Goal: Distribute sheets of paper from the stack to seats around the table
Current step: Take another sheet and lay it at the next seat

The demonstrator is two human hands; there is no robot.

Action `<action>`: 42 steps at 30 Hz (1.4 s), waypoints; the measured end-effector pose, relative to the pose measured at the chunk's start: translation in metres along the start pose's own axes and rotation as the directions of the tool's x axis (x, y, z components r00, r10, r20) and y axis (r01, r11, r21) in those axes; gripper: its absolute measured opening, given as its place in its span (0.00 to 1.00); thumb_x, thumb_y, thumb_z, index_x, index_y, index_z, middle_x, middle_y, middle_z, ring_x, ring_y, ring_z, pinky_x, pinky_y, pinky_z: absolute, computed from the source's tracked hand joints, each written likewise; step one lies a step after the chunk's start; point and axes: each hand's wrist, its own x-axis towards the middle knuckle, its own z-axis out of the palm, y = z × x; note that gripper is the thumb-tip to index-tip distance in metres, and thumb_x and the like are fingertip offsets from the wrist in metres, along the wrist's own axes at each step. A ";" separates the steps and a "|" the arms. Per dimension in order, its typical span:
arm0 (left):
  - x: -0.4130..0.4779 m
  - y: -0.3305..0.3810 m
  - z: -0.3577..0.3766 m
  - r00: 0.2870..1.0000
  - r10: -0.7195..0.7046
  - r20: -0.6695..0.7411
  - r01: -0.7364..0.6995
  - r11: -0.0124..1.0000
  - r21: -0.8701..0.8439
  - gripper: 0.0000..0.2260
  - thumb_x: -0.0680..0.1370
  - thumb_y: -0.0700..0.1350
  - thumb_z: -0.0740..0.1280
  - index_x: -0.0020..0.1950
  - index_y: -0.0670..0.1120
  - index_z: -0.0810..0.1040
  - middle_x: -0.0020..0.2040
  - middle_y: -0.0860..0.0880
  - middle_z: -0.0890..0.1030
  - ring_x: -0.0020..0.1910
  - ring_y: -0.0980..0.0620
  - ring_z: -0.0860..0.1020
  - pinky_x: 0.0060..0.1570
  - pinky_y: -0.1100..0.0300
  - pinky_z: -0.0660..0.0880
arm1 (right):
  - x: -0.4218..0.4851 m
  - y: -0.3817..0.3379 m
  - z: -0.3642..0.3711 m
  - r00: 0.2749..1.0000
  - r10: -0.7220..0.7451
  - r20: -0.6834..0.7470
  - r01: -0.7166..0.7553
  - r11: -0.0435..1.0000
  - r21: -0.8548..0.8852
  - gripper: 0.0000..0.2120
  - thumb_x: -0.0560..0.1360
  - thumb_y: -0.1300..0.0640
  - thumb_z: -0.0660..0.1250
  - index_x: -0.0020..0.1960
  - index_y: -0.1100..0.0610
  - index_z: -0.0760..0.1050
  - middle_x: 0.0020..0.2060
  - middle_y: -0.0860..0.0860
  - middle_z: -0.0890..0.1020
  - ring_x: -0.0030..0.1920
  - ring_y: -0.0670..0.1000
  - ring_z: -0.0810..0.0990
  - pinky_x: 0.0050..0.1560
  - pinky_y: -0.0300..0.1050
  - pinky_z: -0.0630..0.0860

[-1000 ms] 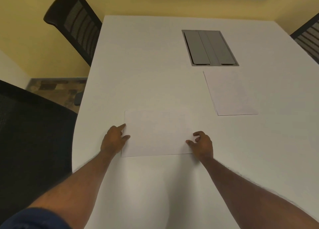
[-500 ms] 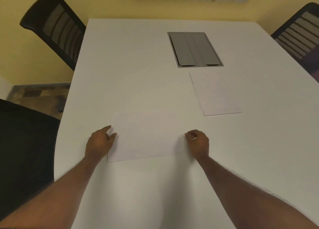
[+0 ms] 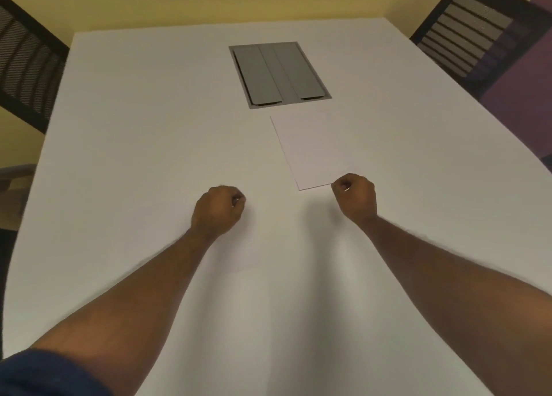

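Note:
A white stack of paper point(image 3: 313, 150) lies flat on the white table point(image 3: 149, 127), just in front of the grey hatch. My right hand point(image 3: 354, 197) is curled into a fist at the stack's near right corner and hides that corner; whether it touches the paper is unclear. Further left, my left hand point(image 3: 218, 213) hovers over bare table as a loose fist with nothing in it. A faint pale outline beneath my forearms may be the single sheet point(image 3: 245, 261), white on white and hard to make out.
A grey cable hatch point(image 3: 279, 73) is set flush in the table's middle. Black mesh chairs stand at the far left point(image 3: 27, 61) and the far right point(image 3: 478, 31). A yellow wall runs behind the table.
Both hands have come off the single sheet and moved forward and right, and their fingers have curled into fists. The view has swung right, and the right hand now sits at the stack's near corner.

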 end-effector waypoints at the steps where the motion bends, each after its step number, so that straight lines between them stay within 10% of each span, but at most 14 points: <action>1: 0.008 0.013 0.010 1.000 0.027 0.014 -0.026 0.999 -0.032 0.08 0.76 0.46 0.66 0.49 0.46 0.84 0.47 0.49 0.84 0.48 0.47 0.81 0.45 0.61 0.71 | 0.008 0.005 -0.005 1.000 -0.001 -0.003 0.001 1.000 -0.014 0.06 0.71 0.55 0.67 0.41 0.55 0.81 0.37 0.49 0.83 0.40 0.52 0.80 0.42 0.39 0.69; 9: 0.053 0.080 0.102 0.992 0.085 0.094 -0.072 0.989 -0.128 0.23 0.78 0.47 0.66 0.72 0.41 0.69 0.72 0.44 0.71 0.70 0.46 0.69 0.69 0.54 0.65 | 0.074 0.038 -0.017 1.000 -0.017 0.022 0.019 0.997 -0.074 0.05 0.70 0.56 0.65 0.37 0.51 0.78 0.34 0.46 0.80 0.41 0.53 0.81 0.41 0.39 0.70; 13: 0.066 0.085 0.134 0.997 0.024 0.073 -0.014 0.991 -0.136 0.28 0.79 0.50 0.66 0.75 0.40 0.64 0.78 0.45 0.61 0.77 0.49 0.59 0.75 0.57 0.55 | 0.099 0.052 -0.013 0.999 0.019 0.049 -0.014 0.995 -0.096 0.08 0.71 0.53 0.67 0.49 0.53 0.80 0.48 0.51 0.82 0.53 0.55 0.80 0.51 0.44 0.75; 19: 0.061 0.086 0.176 0.995 0.104 0.006 -0.104 0.988 0.111 0.28 0.81 0.56 0.57 0.77 0.42 0.62 0.80 0.46 0.58 0.79 0.47 0.53 0.77 0.48 0.46 | 0.131 0.082 -0.004 0.982 0.143 0.125 -0.129 0.985 -0.116 0.29 0.69 0.43 0.72 0.65 0.55 0.70 0.62 0.56 0.74 0.65 0.58 0.72 0.63 0.53 0.72; 32: 0.062 0.084 0.183 0.993 0.102 -0.051 -0.090 0.976 0.199 0.29 0.79 0.60 0.53 0.76 0.46 0.64 0.79 0.49 0.61 0.79 0.50 0.56 0.77 0.50 0.47 | 0.143 0.093 0.003 0.979 0.163 0.121 -0.150 0.983 -0.108 0.30 0.69 0.43 0.73 0.64 0.58 0.71 0.63 0.56 0.73 0.62 0.58 0.76 0.61 0.52 0.74; 37: 0.062 0.084 0.183 0.995 0.095 -0.043 -0.085 0.975 0.205 0.28 0.79 0.60 0.53 0.76 0.47 0.63 0.79 0.50 0.59 0.79 0.51 0.54 0.78 0.50 0.47 | 0.151 0.088 0.000 0.962 0.220 0.163 -0.205 0.973 -0.103 0.27 0.65 0.46 0.76 0.58 0.59 0.74 0.59 0.56 0.72 0.56 0.58 0.77 0.49 0.46 0.74; 42: 0.062 0.083 0.183 0.994 0.101 -0.040 -0.091 0.975 0.205 0.29 0.79 0.60 0.52 0.76 0.48 0.63 0.79 0.51 0.59 0.79 0.51 0.55 0.78 0.50 0.47 | 0.159 0.094 -0.011 0.959 0.249 0.139 -0.263 0.960 0.094 0.11 0.62 0.57 0.76 0.33 0.52 0.73 0.34 0.47 0.80 0.41 0.56 0.83 0.40 0.43 0.77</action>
